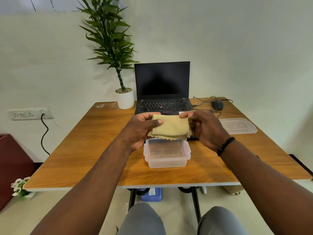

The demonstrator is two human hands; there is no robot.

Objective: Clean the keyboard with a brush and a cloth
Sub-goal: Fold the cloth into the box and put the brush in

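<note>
Both hands, left hand (140, 131) and right hand (205, 128), pinch the folded cloth (170, 127) above the open plastic box (166, 153), in front of the laptop keyboard (164, 105). I'd keep it folded flat for a firm wiping pad, then stroke along the key rows, pressing lightly

No text, brand, number or sign could be read. The laptop (163, 87) keys carried white legends too small to make out. A small sticker at the far left corner of the table (101, 126) and a label on the blue container (151, 194) under it were both too blurred to read.
</note>
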